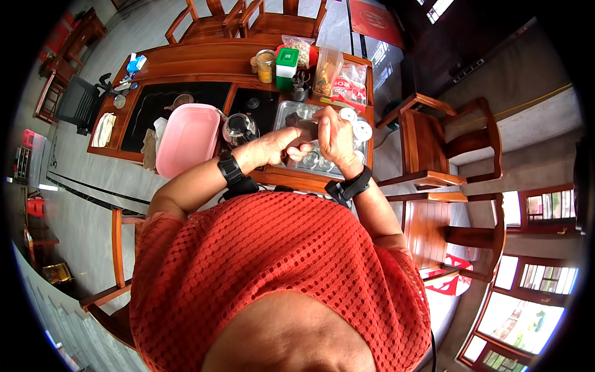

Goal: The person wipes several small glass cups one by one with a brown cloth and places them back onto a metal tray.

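Over a clear tray (281, 116) on the wooden tea table, my left hand (274, 145) curls around a dark brownish object (307, 130), whose exact kind I cannot make out. My right hand (335, 137) is closed at the right end of that same object, its fingertips partly hidden. Below my hands, several small glass cups (311, 159) sit in the tray. White-looking round cups (361, 130) line its right side. A glass kettle (240, 129) with a black lid stands left of my left hand.
A pink plastic basin (188, 139) rests at the table's front left. Behind the tray are a green-and-white canister (286, 69), a jar (266, 66), a clear plastic container (328, 72) and a red-and-white bag (349, 86). A wooden chair (427, 139) stands to the right.
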Demonstrator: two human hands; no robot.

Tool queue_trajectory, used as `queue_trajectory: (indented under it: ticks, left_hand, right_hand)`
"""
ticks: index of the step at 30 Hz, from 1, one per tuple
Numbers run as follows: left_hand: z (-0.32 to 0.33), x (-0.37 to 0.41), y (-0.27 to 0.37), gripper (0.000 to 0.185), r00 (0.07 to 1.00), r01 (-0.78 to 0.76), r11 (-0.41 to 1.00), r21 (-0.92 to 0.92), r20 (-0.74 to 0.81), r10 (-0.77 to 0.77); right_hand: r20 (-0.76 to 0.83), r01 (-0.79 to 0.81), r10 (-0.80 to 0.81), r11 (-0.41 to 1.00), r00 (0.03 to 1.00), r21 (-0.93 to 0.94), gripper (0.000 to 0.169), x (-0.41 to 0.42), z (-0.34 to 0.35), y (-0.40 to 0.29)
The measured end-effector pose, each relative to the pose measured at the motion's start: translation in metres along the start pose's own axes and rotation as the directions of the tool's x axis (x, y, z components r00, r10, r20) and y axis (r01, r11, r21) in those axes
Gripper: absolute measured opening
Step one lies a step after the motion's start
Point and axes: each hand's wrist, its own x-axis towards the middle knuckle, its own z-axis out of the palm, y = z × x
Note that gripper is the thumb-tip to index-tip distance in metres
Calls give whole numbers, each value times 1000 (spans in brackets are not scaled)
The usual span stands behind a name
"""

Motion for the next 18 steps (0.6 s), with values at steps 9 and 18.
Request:
queue_trajectory:
  ticks: [9, 18]
  left_hand:
    - [27, -20, 55, 51, 625, -187, -907, 378, 758, 187]
    - [22, 1, -3, 15, 942, -155, 983, 96, -285, 177]
  right_hand:
    - [854, -928, 365, 160, 372, 336, 32, -9, 7, 16]
    - [97, -230, 219, 965, 971, 127, 33, -10, 16, 18]
